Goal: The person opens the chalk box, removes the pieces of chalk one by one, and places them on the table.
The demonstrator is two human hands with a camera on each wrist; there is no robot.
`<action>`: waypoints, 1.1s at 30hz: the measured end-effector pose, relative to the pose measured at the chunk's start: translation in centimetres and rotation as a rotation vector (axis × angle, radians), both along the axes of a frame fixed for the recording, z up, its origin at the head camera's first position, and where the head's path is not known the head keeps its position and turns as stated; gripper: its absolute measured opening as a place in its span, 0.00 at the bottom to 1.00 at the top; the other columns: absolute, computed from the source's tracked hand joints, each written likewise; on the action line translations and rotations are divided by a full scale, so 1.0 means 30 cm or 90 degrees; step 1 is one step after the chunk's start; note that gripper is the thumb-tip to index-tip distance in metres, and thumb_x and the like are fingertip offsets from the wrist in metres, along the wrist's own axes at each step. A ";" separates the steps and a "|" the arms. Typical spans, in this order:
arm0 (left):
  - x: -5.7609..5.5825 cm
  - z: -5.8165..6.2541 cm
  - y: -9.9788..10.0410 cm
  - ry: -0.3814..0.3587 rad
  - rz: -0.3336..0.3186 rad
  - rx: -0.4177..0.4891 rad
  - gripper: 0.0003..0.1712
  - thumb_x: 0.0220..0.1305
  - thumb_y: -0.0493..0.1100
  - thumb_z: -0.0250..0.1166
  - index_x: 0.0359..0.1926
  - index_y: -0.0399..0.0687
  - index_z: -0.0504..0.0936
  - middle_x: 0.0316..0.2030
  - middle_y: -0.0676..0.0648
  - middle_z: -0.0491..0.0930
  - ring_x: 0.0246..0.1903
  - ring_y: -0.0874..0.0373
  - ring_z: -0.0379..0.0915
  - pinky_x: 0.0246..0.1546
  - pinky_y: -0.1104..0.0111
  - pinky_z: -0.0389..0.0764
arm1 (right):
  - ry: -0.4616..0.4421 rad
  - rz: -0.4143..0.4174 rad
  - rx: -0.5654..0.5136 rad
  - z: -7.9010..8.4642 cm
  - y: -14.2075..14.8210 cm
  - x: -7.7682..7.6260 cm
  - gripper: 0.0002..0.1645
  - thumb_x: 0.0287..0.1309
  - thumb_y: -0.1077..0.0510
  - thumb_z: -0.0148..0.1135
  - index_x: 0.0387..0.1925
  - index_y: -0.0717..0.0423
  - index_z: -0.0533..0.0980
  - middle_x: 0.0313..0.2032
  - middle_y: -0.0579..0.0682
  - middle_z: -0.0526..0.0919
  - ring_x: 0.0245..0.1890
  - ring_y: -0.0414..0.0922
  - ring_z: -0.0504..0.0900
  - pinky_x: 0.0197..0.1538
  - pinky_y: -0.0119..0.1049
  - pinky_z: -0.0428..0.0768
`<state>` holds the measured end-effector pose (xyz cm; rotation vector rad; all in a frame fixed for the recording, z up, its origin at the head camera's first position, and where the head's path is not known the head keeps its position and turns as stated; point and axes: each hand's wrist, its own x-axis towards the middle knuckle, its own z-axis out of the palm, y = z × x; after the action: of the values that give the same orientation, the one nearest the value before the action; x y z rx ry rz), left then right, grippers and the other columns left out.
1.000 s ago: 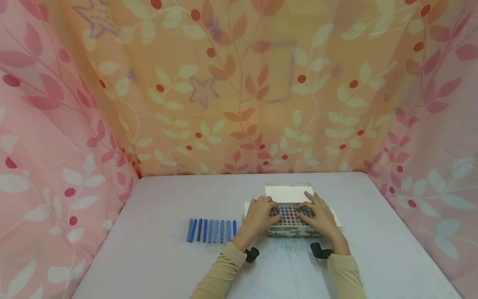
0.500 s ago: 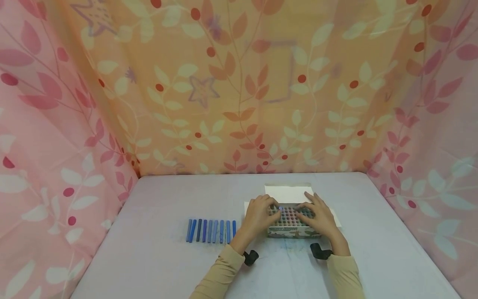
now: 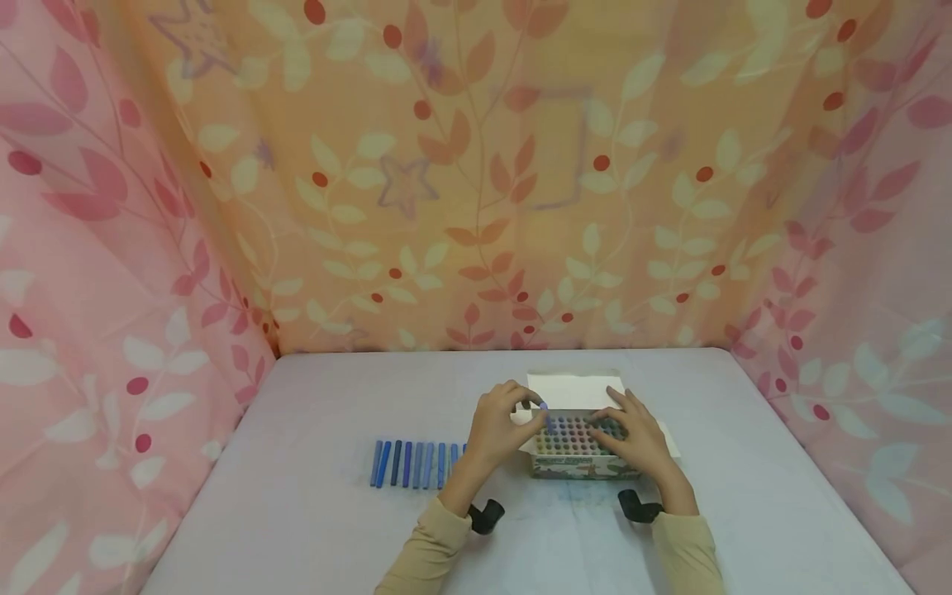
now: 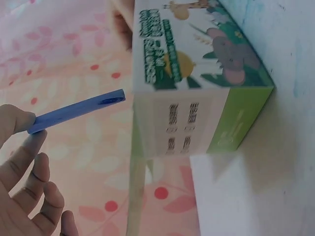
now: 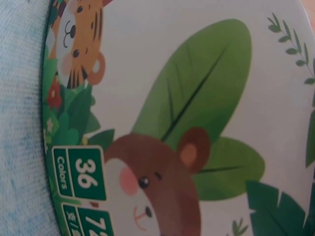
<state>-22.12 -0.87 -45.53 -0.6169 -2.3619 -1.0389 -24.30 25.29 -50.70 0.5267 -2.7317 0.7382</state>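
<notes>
My left hand [image 3: 492, 431] pinches a blue chalk stick [image 4: 76, 111] by one end between thumb and fingertip. The stick slants upward above the left end of an open cardboard box [image 3: 583, 468], as the head view shows. Rows of round colored stick tops [image 3: 573, 430] fill the box. On its right part rests my right hand [image 3: 641, 431], thumb and index finger lying over the rows, another finger toward the raised lid [image 3: 568, 389]. The right wrist view is filled by the printed box front [image 5: 187, 98], without that hand's fingers. Left wrist view shows the box's end panel [image 4: 182, 120].
To the left, several blue sticks [image 3: 406, 464] lie side by side in a row on the white table [image 3: 297, 529]. Faint blue smudges mark the cloth before the box. Patterned curtains [image 3: 476, 207] enclose the back and sides. Open side flaps [image 3: 669, 438] project from the box.
My left hand has drawn back up and left from the box rows, with the blue chalk stick now visible upright in its fingers. My right hand has stayed in place.
</notes>
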 end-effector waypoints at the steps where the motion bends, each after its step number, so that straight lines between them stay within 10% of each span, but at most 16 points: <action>1: 0.004 0.003 -0.008 -0.004 -0.002 0.008 0.05 0.55 0.50 0.66 0.32 0.58 0.82 0.29 0.56 0.76 0.27 0.64 0.64 0.33 0.69 0.63 | -0.005 -0.001 -0.001 0.000 -0.001 0.003 0.11 0.49 0.44 0.67 0.35 0.39 0.79 0.65 0.58 0.62 0.66 0.66 0.52 0.55 0.70 0.57; 33: 0.065 -0.019 -0.395 -0.047 0.099 0.031 0.05 0.53 0.46 0.69 0.32 0.58 0.81 0.28 0.56 0.75 0.27 0.55 0.67 0.33 0.66 0.63 | 0.004 0.000 0.000 -0.002 -0.005 0.007 0.11 0.48 0.44 0.68 0.34 0.39 0.79 0.65 0.58 0.63 0.66 0.66 0.54 0.55 0.69 0.59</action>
<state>-20.19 -12.72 -46.08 -0.3768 -2.3965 -1.0629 -24.10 25.16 -50.75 0.5274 -2.7263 0.7349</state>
